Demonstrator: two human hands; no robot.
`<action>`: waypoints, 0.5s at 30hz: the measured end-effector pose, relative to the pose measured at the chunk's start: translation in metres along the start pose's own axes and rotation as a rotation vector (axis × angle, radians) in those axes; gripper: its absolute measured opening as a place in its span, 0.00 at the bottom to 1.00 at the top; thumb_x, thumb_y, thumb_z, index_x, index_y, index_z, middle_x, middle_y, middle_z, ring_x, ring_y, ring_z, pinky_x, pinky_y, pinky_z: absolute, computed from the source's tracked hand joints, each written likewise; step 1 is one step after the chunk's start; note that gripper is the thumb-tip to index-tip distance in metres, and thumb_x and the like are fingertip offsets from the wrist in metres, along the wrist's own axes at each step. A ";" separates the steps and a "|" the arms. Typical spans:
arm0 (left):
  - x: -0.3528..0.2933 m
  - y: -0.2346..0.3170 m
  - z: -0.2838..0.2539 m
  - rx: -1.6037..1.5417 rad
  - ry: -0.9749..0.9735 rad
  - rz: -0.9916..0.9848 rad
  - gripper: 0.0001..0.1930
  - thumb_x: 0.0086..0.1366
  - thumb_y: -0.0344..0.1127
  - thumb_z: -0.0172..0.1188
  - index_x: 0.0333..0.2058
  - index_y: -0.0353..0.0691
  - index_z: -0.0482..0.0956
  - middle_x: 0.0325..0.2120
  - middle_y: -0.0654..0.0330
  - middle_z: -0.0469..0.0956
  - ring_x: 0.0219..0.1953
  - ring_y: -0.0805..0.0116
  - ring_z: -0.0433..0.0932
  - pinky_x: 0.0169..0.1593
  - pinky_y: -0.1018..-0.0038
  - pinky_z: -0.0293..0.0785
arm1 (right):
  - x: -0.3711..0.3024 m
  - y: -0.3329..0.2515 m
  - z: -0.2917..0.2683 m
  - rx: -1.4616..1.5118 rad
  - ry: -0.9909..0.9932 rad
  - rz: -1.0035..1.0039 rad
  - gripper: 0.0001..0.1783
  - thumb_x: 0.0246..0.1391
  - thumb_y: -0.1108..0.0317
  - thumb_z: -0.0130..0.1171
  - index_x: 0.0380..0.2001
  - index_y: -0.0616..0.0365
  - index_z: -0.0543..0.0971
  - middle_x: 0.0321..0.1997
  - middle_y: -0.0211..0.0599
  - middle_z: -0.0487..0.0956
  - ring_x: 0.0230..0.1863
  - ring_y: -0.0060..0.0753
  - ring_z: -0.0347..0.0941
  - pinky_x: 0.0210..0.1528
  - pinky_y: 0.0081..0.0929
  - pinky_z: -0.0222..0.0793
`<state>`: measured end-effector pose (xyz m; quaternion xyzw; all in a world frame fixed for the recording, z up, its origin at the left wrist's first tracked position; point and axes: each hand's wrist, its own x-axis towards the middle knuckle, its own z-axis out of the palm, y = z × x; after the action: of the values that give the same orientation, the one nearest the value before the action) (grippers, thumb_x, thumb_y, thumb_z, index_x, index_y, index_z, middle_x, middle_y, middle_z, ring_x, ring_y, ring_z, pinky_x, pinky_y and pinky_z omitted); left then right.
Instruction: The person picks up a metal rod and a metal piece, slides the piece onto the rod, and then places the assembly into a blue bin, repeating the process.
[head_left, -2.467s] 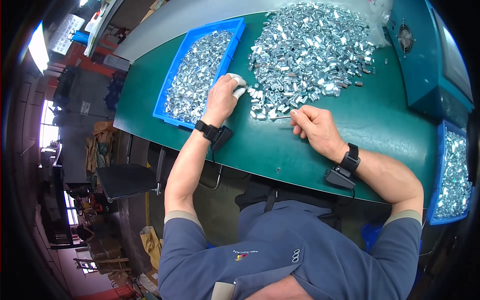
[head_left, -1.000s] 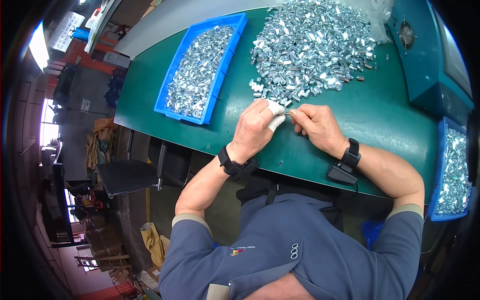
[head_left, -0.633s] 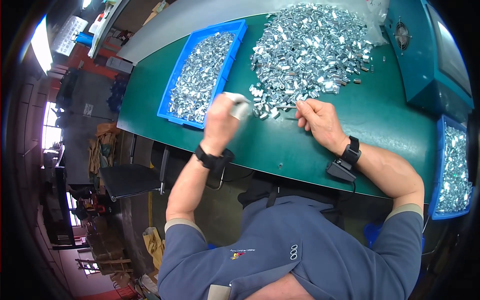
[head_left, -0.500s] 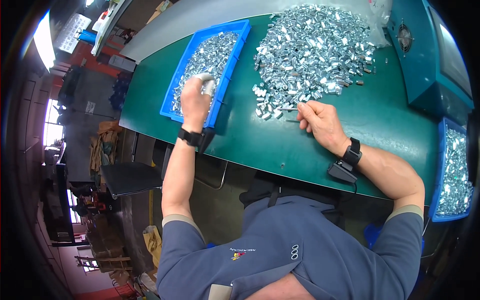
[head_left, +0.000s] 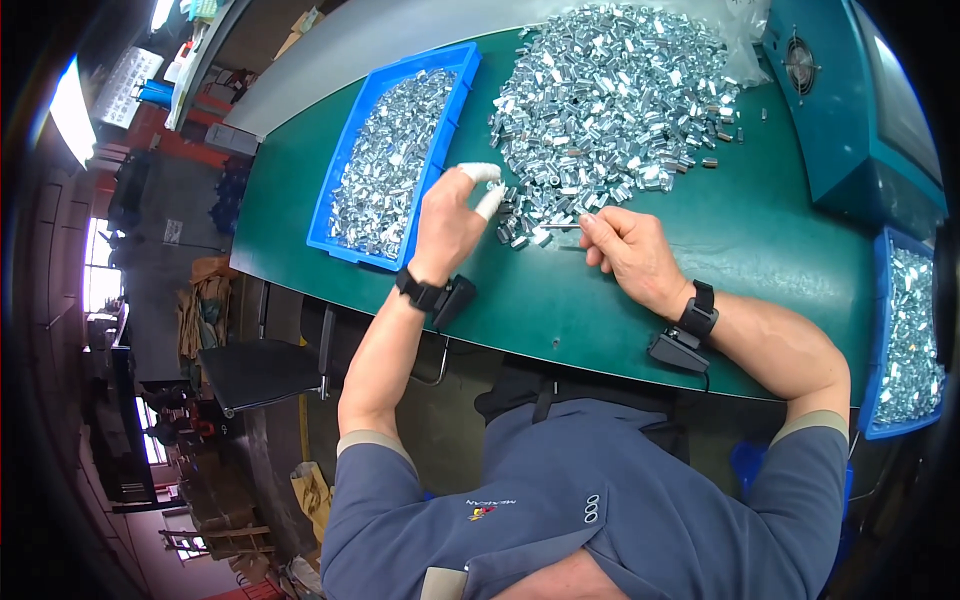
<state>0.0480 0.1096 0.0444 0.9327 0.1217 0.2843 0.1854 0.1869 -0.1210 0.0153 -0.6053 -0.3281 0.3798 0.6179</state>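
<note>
My left hand (head_left: pixel 450 222) reaches to the left edge of a big pile of small shiny metal sleeves (head_left: pixel 610 110) on the green table. White covers sit on its thumb and forefinger, which curve apart around a gap. Their tips come close to loose sleeves at the pile's edge. My right hand (head_left: pixel 632 255) is closed on a thin metal rod (head_left: pixel 558 226), pinched between thumb and forefinger. The rod points left, over the near edge of the pile. A blue tray (head_left: pixel 322 225) full of the same sleeves lies left of my left hand.
A teal machine (head_left: pixel 840 120) with a fan grille stands at the right back. Below it, another blue tray (head_left: pixel 880 330) of metal pieces sits by the table's right end. A clear plastic bag (head_left: pixel 742 45) lies behind the pile. A black chair (head_left: pixel 260 372) is at the left.
My left hand has moved right, from over the left blue tray to the edge of the pile. My right hand stays nearly in place with the rod. The view has shifted slightly.
</note>
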 end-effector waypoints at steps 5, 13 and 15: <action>-0.037 0.034 -0.007 -0.206 -0.121 -0.137 0.11 0.58 0.25 0.70 0.40 0.38 0.82 0.34 0.58 0.84 0.34 0.64 0.85 0.39 0.71 0.80 | -0.001 0.001 0.002 -0.026 -0.051 -0.022 0.19 0.71 0.57 0.56 0.31 0.61 0.82 0.25 0.27 0.80 0.25 0.14 0.71 0.27 0.17 0.67; -0.041 0.048 -0.007 -0.146 -0.124 0.070 0.15 0.54 0.27 0.75 0.41 0.39 0.84 0.33 0.59 0.83 0.35 0.60 0.81 0.38 0.68 0.77 | -0.001 0.004 0.004 -0.091 -0.117 -0.044 0.16 0.71 0.61 0.57 0.34 0.62 0.82 0.27 0.27 0.80 0.27 0.14 0.72 0.29 0.17 0.68; -0.041 0.046 -0.006 -0.113 -0.119 0.102 0.15 0.54 0.28 0.75 0.41 0.39 0.84 0.33 0.59 0.82 0.35 0.59 0.80 0.38 0.67 0.76 | -0.001 0.006 0.004 -0.104 -0.118 -0.056 0.14 0.70 0.62 0.57 0.35 0.62 0.82 0.27 0.27 0.81 0.27 0.14 0.72 0.29 0.17 0.68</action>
<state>0.0173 0.0566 0.0483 0.9411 0.0465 0.2439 0.2297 0.1825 -0.1197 0.0100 -0.6038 -0.4002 0.3797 0.5754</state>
